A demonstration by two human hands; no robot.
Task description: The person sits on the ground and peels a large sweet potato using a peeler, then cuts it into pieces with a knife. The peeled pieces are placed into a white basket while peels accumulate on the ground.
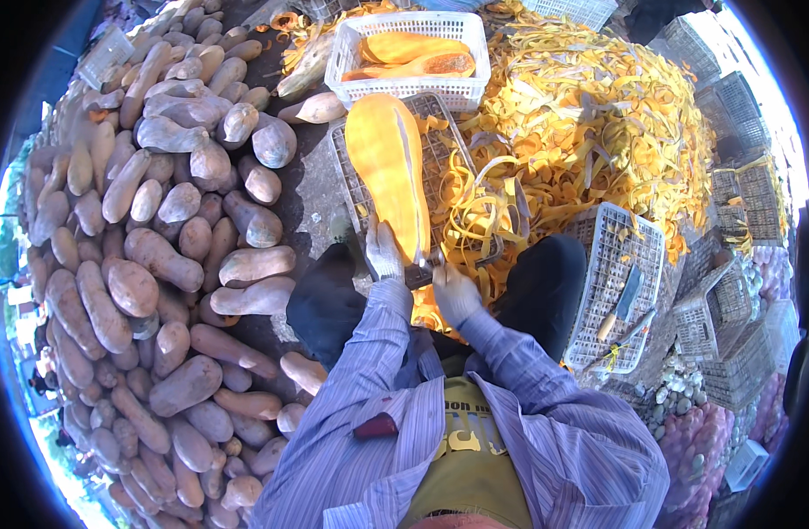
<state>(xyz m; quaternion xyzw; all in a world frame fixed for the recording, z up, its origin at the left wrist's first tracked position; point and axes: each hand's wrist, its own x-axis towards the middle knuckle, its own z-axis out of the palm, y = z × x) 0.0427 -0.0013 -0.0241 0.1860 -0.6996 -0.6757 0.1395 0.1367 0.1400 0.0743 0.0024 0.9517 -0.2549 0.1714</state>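
A large butternut-type squash (385,159), mostly peeled to orange flesh with one narrow strip of grey skin, lies lengthwise on an upturned plastic crate (342,155). My left hand (383,254), in a pale glove, rests against the squash's near left side. At its near end my right hand (454,291), gloved too, is closed around a small tool, probably a peeler (434,259); its handle is mostly hidden by the fingers. Curled peelings (477,205) lie on the crate's right side, close to the squash.
Unpeeled squashes (163,258) are heaped at left. A white crate (404,92) beyond holds peeled ones. A large peelings pile (603,125) rises at upper right. On an upturned crate (655,264) at right lie a cleaver (626,297) and another long tool (632,334).
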